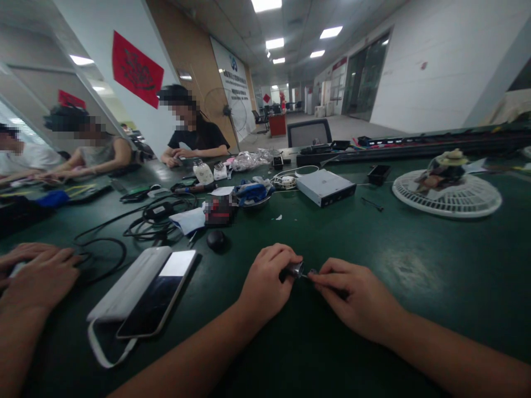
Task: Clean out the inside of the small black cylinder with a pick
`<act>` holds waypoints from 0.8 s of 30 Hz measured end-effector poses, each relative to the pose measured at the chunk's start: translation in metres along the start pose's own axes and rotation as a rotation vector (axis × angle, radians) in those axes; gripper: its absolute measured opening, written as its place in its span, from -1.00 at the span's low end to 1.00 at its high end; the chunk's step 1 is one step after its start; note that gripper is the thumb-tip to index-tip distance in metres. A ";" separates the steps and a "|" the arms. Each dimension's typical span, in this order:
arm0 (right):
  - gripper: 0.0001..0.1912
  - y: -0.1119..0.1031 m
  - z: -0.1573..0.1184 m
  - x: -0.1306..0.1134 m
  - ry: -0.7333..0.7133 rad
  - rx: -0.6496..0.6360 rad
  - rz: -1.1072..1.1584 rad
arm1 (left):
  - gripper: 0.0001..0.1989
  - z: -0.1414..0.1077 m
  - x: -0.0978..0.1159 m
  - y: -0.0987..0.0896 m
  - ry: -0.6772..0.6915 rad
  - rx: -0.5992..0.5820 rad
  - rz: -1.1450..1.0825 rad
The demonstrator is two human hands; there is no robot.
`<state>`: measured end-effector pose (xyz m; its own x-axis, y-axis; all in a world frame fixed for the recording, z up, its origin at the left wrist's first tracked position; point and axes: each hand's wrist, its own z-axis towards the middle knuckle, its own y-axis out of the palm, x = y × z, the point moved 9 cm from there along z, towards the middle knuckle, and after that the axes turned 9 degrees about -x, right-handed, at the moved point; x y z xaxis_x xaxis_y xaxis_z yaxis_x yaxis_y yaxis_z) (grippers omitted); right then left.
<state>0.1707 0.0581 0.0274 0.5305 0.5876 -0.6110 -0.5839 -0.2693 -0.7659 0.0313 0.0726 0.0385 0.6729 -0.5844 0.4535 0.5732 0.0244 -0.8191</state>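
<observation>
My left hand (269,282) is closed around a small shiny metal cylinder (296,268) that looks like a little motor. A thin pale shaft (305,276) sticks out of its right end. My right hand (352,296) pinches a tiny dark piece (313,272) at the tip of that shaft, between thumb and fingers. Whether this piece sits on the shaft or only touches it, I cannot tell. Both hands are just above the dark green table (265,359), close together.
Left of my arm, a phone (160,298) leans on a white power bank (133,279). Another person's hand (41,276) is beside them. Farther back are a black mouse (215,240), cables (160,210), a grey disc drive (326,187) and a white fan grille (446,207). Several people sit across the table.
</observation>
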 end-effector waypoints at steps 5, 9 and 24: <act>-0.74 -0.005 -0.001 0.011 0.143 0.078 -0.039 | -0.65 0.000 0.001 -0.003 -0.014 0.028 -0.006; -0.81 -0.005 -0.001 0.016 0.241 0.058 -0.152 | -0.70 0.000 -0.007 -0.009 -0.122 0.064 -0.029; -0.58 0.007 0.006 0.010 0.050 -0.009 -0.340 | -0.64 0.002 -0.015 0.000 -0.175 -0.020 -0.004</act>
<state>0.1681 0.0662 0.0173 0.7234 0.6069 -0.3292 -0.3631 -0.0711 -0.9290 0.0222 0.0826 0.0320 0.7425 -0.4344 0.5099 0.5681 0.0049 -0.8230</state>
